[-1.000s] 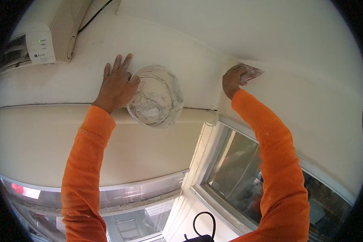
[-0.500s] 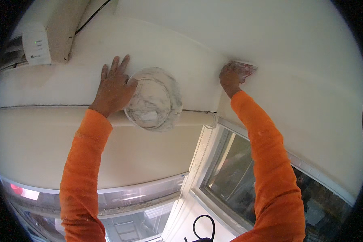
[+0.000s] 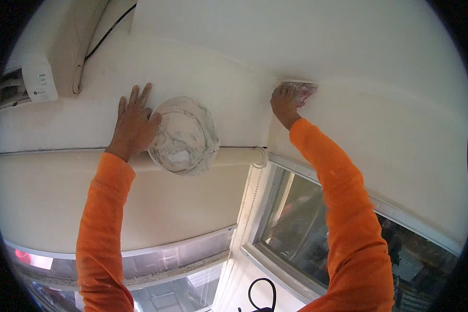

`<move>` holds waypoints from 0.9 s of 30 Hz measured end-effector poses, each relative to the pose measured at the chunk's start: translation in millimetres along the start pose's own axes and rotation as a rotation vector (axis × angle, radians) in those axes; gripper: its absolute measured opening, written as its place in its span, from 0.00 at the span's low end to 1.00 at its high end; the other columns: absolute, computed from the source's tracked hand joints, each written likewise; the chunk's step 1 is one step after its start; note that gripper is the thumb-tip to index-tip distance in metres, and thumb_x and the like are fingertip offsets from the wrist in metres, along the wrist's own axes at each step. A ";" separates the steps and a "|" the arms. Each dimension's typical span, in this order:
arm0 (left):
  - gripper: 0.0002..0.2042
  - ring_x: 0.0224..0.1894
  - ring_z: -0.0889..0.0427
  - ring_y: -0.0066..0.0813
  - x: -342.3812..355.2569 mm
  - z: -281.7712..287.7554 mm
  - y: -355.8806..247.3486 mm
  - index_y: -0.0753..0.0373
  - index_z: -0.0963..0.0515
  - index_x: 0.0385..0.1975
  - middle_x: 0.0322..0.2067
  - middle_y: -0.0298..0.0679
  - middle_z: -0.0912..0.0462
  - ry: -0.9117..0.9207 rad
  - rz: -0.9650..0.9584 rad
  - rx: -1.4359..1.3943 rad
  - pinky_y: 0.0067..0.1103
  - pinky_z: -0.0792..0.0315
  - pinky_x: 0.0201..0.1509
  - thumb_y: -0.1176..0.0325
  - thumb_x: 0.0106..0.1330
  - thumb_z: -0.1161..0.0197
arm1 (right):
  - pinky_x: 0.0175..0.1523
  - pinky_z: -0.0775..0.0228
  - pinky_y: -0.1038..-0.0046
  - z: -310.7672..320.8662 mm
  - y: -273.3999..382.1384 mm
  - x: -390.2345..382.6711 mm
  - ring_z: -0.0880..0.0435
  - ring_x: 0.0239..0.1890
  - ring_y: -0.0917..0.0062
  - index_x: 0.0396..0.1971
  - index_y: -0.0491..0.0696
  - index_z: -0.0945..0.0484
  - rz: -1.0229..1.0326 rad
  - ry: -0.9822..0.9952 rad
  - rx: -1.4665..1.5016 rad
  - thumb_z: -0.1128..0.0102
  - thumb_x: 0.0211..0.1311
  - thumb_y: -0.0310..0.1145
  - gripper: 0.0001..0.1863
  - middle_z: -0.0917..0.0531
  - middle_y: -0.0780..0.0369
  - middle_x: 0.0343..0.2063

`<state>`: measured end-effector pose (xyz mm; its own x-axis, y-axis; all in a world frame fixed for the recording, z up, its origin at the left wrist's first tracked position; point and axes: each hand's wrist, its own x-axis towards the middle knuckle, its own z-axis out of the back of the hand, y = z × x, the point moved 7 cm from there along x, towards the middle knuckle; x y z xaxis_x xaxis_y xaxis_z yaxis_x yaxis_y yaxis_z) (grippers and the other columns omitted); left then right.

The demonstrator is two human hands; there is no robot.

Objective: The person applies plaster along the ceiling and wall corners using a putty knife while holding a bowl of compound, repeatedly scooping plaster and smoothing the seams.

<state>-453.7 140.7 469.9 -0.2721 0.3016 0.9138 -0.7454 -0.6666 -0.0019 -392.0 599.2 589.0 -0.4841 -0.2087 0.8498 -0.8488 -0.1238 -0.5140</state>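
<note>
My left hand (image 3: 132,127) is at the left rim of a round white bowl (image 3: 186,135) smeared inside with whitish filler. The thumb hooks over the rim, while three fingers stretch up past it; any fingers beneath the bowl are hidden. Up to the right, my right hand (image 3: 284,104) grips a reddish, filler-coated scraper (image 3: 304,93). Its wide straight edge lies against the pale surface where wall and ceiling meet near the corner. Both arms are raised in orange sleeves.
A white air conditioner (image 3: 39,83) hangs at the upper left, with a black cable (image 3: 111,30) beside its duct. A rolled blind (image 3: 182,195) covers the window ahead, its bead chain (image 3: 248,200) at the right end. Another window (image 3: 296,223) is on the right.
The whole scene has shifted slightly left and down in view. My right hand and the scraper have moved a little along the upper corner edge; the left hand keeps its hold on the bowl.
</note>
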 end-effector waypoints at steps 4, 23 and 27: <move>0.23 0.76 0.62 0.42 -16.8 -2.2 18.2 0.75 0.19 0.40 0.74 0.41 0.54 0.040 0.035 0.052 0.41 0.67 0.76 0.59 0.68 0.56 | 0.58 0.40 0.50 79.0 30.7 2.3 0.27 0.55 0.55 0.52 0.39 0.24 0.074 -0.070 0.017 0.51 0.65 0.38 0.22 0.23 0.49 0.52; 0.20 0.75 0.59 0.46 -11.6 3.0 6.5 0.71 0.18 0.37 0.73 0.44 0.51 -0.069 -0.081 0.094 0.44 0.66 0.76 0.59 0.68 0.52 | 0.64 0.46 0.48 60.1 13.0 -9.7 0.33 0.63 0.53 0.62 0.37 0.33 0.088 0.079 -0.186 0.54 0.67 0.37 0.27 0.31 0.47 0.61; 0.18 0.75 0.59 0.48 -12.1 -2.0 14.3 0.69 0.18 0.39 0.73 0.46 0.52 -0.172 -0.060 0.122 0.44 0.65 0.75 0.61 0.68 0.51 | 0.66 0.48 0.48 57.7 13.8 -9.8 0.38 0.66 0.53 0.63 0.37 0.36 0.036 0.133 -0.082 0.55 0.68 0.38 0.28 0.32 0.47 0.62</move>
<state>-462.2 128.8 458.1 -0.1132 0.2295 0.9667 -0.6751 -0.7316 0.0946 -386.7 543.5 566.8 -0.5341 -0.0811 0.8415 -0.8420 -0.0379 -0.5381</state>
